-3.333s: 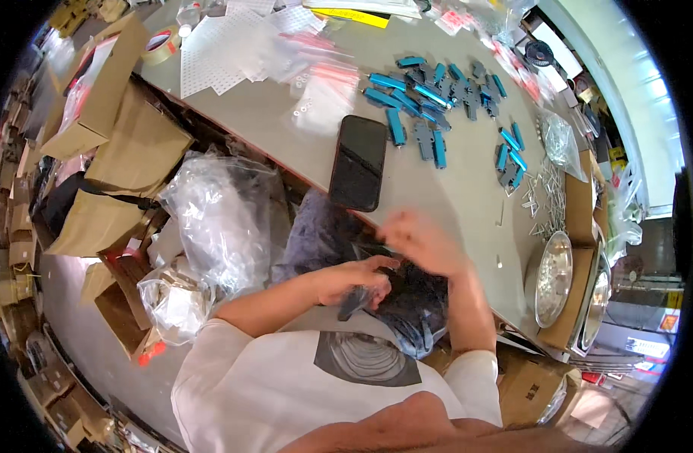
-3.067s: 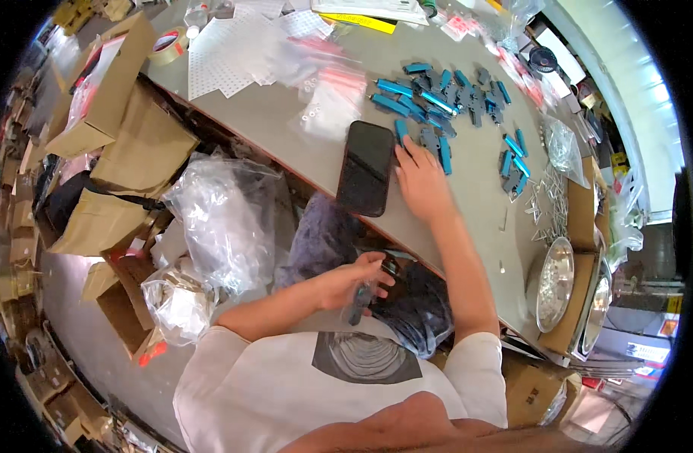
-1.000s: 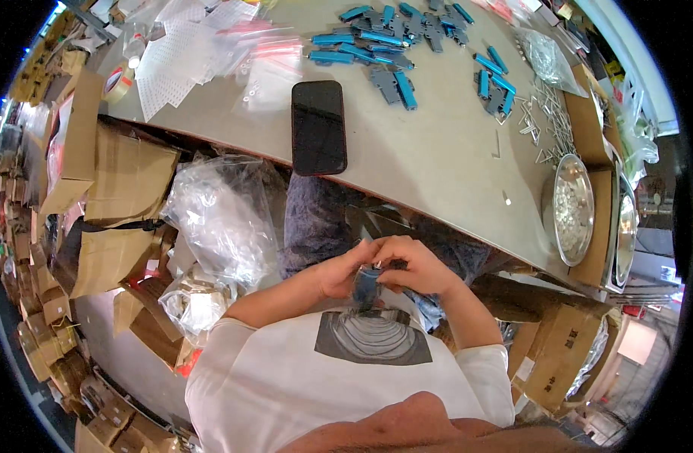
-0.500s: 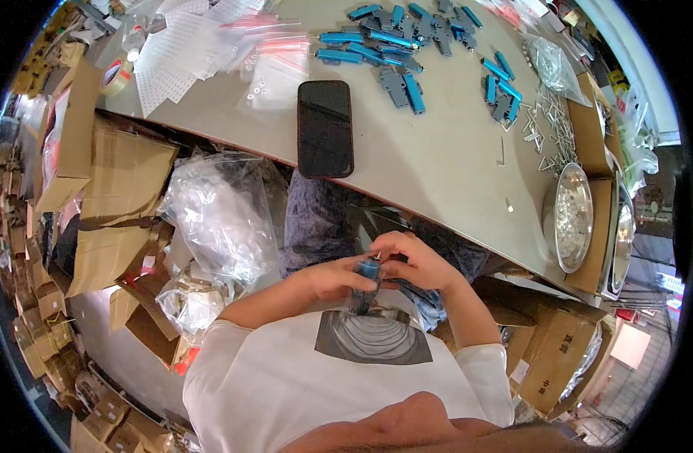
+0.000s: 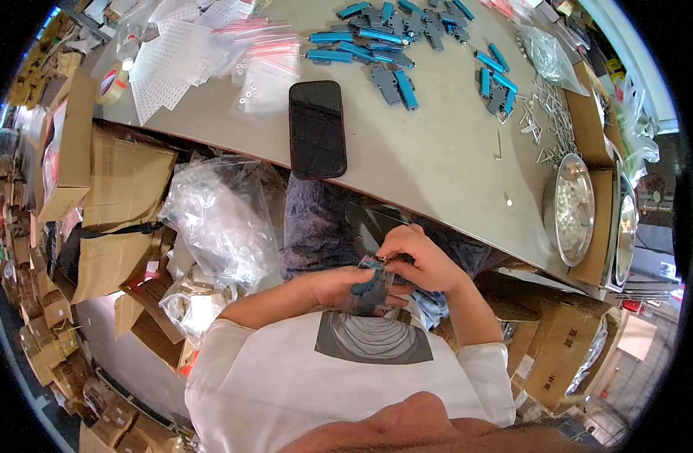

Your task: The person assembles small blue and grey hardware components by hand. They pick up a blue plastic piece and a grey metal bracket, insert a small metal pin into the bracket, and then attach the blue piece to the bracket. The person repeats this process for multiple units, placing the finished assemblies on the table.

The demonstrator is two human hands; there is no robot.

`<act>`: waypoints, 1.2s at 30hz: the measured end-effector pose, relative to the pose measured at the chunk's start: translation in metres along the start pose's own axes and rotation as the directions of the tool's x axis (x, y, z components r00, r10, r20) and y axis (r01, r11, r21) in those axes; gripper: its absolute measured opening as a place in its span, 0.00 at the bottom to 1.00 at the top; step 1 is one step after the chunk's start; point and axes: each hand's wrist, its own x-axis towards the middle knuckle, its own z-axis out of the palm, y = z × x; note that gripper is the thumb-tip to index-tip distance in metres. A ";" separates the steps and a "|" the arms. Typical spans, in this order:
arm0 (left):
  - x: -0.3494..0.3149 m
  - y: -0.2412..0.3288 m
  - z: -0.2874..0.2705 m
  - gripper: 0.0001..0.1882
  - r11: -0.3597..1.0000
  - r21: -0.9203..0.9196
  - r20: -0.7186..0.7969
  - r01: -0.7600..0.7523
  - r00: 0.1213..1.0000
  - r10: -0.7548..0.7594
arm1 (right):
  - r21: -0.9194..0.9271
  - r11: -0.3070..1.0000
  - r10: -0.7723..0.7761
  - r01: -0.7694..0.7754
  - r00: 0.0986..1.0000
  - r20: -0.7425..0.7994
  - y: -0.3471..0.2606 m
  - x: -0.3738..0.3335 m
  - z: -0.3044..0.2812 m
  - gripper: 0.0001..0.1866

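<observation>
Cluttered workshop, grey desk (image 5: pixel 437 158) across the top, cardboard boxes (image 5: pixel 116 219) stacked at the person's left, clear plastic bags (image 5: pixel 218 219) hanging below the desk edge. On the desk: black phone (image 5: pixel 317 128) lying flat near the edge, a scatter of blue parts (image 5: pixel 395 45) and grey ones further back, loose metal pins (image 5: pixel 546 121) to the right, round metal dish (image 5: pixel 574 208) at the far right edge, tape roll (image 5: pixel 113 84) and white sheets (image 5: pixel 172 53) far left. Both hands are low, over the lap, below the desk edge and well apart from the pile. Left hand (image 5: pixel 345 285) closed around a small blue part (image 5: pixel 365 279), gripping it from underneath. Right hand (image 5: pixel 418 257) pinched on the upper end of the same part, fingertips together; something tiny may sit between them, too small to tell. Step in hand looks like fitting or pressing a small piece into the blue part. To do it well, judged from this: left hand should keep the part steady and turned so the working end faces up toward the eyes, right fingertips should stay close to the tip for control, line up straight before pressing, not force it at an angle. Working over the lap risks dropping a small piece into the bags below.
</observation>
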 end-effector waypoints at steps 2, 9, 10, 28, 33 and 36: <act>0.000 -0.003 0.003 0.34 1.000 0.026 -0.013 -0.006 1.000 0.007 | -0.006 0.999 0.041 -0.041 0.999 0.011 -0.009 -0.002 0.001 0.16; -0.005 -0.004 0.013 0.33 0.993 0.118 -0.109 0.002 0.994 0.011 | -0.104 0.994 0.035 -0.030 0.998 0.052 -0.010 -0.011 0.003 0.14; -0.004 -0.003 0.011 0.33 0.994 0.108 -0.094 -0.016 0.995 0.026 | -0.099 0.994 0.048 -0.041 0.997 0.066 -0.010 -0.012 0.003 0.13; -0.009 0.003 0.007 0.38 0.985 0.150 -0.206 -0.079 0.972 0.110 | -0.408 0.891 -0.036 -0.200 0.865 -0.501 0.020 0.085 -0.067 0.09; -0.009 0.008 0.013 0.41 0.969 0.209 -0.180 -0.132 0.969 0.171 | -0.591 0.745 -0.188 -0.309 0.753 -0.631 0.070 0.164 -0.103 0.23; -0.014 0.011 0.007 0.43 0.954 0.234 -0.171 -0.189 0.958 0.232 | -0.506 0.718 0.044 -0.478 0.756 -0.653 0.068 0.163 -0.108 0.31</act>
